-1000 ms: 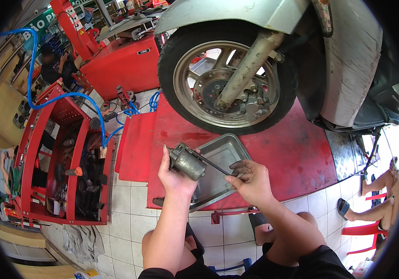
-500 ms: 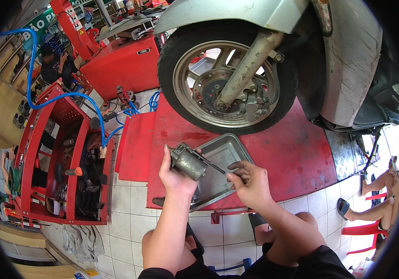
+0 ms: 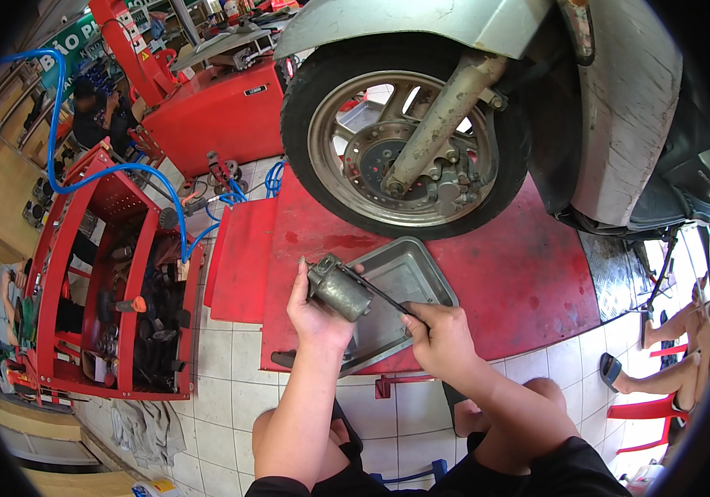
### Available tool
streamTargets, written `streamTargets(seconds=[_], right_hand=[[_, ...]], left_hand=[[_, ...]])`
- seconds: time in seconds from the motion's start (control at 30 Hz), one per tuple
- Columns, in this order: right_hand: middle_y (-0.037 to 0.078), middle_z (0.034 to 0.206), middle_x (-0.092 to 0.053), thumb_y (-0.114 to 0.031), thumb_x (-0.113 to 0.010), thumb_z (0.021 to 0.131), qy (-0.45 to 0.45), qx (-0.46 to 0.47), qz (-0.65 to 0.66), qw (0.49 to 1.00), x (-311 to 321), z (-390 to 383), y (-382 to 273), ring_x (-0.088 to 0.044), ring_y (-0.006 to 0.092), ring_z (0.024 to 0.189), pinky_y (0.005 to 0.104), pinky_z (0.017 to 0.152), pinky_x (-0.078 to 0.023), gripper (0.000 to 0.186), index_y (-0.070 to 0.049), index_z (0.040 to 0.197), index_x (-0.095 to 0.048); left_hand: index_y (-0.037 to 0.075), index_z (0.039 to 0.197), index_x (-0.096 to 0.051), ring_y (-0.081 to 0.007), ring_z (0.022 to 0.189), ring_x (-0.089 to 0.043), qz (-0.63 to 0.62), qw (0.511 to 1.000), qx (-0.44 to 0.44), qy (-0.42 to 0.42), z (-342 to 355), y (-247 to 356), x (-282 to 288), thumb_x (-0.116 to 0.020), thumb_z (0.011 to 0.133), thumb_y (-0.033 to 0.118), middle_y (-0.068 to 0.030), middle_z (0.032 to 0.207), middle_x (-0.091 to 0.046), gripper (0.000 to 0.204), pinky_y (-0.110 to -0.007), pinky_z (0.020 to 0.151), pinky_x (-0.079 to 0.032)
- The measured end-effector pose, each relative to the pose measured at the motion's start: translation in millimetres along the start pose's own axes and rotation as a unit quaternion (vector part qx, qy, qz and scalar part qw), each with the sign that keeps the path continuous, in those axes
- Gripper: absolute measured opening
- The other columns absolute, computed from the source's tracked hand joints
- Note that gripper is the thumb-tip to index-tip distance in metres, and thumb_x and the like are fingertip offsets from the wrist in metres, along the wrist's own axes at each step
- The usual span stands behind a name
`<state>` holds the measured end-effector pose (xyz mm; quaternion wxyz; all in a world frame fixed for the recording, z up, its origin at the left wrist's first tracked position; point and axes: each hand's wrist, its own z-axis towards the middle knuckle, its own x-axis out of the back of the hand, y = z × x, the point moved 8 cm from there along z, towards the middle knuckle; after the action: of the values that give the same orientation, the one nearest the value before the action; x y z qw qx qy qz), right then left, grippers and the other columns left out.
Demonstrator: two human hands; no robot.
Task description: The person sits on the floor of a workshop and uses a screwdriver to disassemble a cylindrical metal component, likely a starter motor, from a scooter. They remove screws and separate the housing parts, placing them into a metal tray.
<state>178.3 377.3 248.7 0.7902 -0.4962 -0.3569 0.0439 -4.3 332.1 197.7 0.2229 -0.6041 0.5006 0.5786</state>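
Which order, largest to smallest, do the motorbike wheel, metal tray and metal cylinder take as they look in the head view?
1. Motorbike wheel
2. Metal tray, partly covered
3. Metal cylinder, though it is raised nearer the camera

White letters on a green sign — dark label on red casing

- A motorbike repair workshop — the fittings show it
- One o'clock: scuffed scooter, front wheel above a red platform
- Nine o'clock: red tool trolley — shelves cluttered
- Ten o'clock: looping blue hose
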Motion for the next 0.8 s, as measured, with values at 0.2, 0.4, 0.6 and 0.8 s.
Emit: streamTargets(seconds=[0.2, 0.4, 0.6, 0.8], right_hand=[[0.003, 0.067, -0.052, -0.01, -0.054, 0.105, -0.208, -0.242, 0.364, 0.875, -30.5, -12.0, 15.8, -0.036, 0.0075, 0.049, 0.0255, 0.044, -0.027, 0.022, 0.008, 0.109, -0.066], [0.001, 0.073, -0.048, -0.012, -0.053, 0.107, -0.265, -0.349, 0.502, 0.746, -37.5, -26.8, 14.3, -0.028, 0.003, 0.054, 0.0207, 0.044, -0.02, 0.023, 0.006, 0.114, -0.065], [0.003, 0.067, -0.056, -0.019, -0.066, 0.101, -0.175, -0.124, 0.217, 0.952, -10.9, 15.5, 28.6, -0.047, 0.0071, 0.057, 0.0274, 0.05, -0.042, 0.027, 0.007, 0.108, -0.069], [0.021, 0.075, -0.07, -0.048, -0.077, 0.082, -0.134, -0.08, -0.259, 0.953, 19.0, 50.6, 60.4, -0.072, 0.0369, 0.08, 0.0461, 0.076, -0.057, 0.05, 0.0, 0.096, -0.076]], left_hand=[[0.003, 0.106, -0.067, -0.0376, 0.105, -0.062, 0.033, 0.999, 0.019, -0.035, -1.2, 6.8, -4.8, -0.049, 0.099, 0.047, -0.0158, 0.106, -0.066, 0.048, -0.053, 0.086, -0.052], [0.003, 0.108, -0.066, -0.0364, 0.101, -0.062, 0.012, 0.995, 0.043, -0.084, -7.6, 6.8, -20.6, -0.047, 0.1, 0.047, -0.0172, 0.107, -0.064, 0.049, -0.052, 0.084, -0.054], [0.005, 0.104, -0.064, -0.0322, 0.087, -0.063, -0.006, 0.999, -0.009, 0.05, -1.3, 10.9, 1.3, -0.053, 0.098, 0.045, -0.0139, 0.094, -0.065, 0.042, -0.048, 0.08, -0.053], [0.008, 0.102, -0.063, -0.0308, 0.086, -0.063, -0.061, 0.987, -0.05, 0.138, -7.5, 35.2, 17.5, -0.058, 0.095, 0.05, -0.0118, 0.089, -0.064, 0.043, -0.045, 0.077, -0.052]])
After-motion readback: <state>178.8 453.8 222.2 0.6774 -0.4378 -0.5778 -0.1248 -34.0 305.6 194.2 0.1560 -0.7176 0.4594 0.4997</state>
